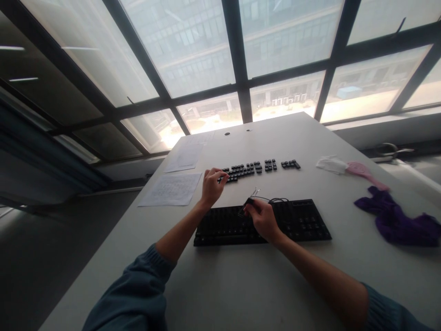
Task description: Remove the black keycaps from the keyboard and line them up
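A black keyboard (312, 220) lies in front of me on the white table, many of its keys dark and hard to make out. Over its upper middle, my right hand (265, 220) is closed around a small dark tool with thin wire loops, which looks like a keycap puller (247, 202). My left hand (212, 186) is beyond the keyboard's left part, thumb and fingers pinched together at the left end of the loose black keycaps (243, 171). Whatever is between those fingertips is too small to tell. A thin whitish piece (255, 191) shows just behind the puller.
More keycaps (291, 164) sit in groups to the right. Written paper sheets (170, 189) lie at the left. A pink brush-like object (361, 170), a white crumpled piece (330, 164) and a purple cloth (399, 220) are at the right. Windows (282, 37) rise behind the table.
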{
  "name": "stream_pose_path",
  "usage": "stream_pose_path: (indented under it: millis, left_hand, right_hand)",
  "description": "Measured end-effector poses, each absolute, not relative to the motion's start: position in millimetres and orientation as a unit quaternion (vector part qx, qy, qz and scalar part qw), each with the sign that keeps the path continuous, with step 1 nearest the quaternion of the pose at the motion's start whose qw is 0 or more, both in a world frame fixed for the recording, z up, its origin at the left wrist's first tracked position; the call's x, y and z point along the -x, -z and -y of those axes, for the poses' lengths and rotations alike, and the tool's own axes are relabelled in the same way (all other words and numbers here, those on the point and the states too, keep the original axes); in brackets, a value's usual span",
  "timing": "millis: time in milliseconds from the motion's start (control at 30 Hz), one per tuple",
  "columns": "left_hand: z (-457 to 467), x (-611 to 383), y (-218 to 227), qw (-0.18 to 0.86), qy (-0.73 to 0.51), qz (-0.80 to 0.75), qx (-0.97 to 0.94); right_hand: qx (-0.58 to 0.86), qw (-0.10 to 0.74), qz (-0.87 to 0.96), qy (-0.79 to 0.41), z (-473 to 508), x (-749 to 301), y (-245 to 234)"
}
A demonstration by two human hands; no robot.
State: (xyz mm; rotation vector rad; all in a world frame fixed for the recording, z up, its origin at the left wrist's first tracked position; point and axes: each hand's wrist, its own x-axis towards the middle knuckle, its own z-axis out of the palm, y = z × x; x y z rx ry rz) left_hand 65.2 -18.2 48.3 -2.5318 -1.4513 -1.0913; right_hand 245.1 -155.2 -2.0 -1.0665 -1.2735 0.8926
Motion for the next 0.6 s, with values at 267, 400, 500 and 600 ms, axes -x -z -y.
stream_pose_path:
  millis: [267, 400, 500, 600]
  left_hand:
    - [122, -60, -26, -0.110, 0.313, 0.436, 0.837]
    - [130, -59, -9, -0.137, 0.311, 0.443, 0.830]
    - [129, -59, -9, -0.146, 0.323, 0.443, 0.824]
    - [131, -58, -14, -0.168, 0.319, 0.429, 0.828]
  right_hand:
    - [0.457, 0.521, 0.642, -0.327, 157, -251, -2]
    - [0.451, 0.473, 0.693, -0.304, 158, -249, 1]
    - [0.424, 0.451, 0.730, -0.291, 160, -251, 0]
    - [0.389, 0.437, 0.760, -0.284, 164, -253, 0]
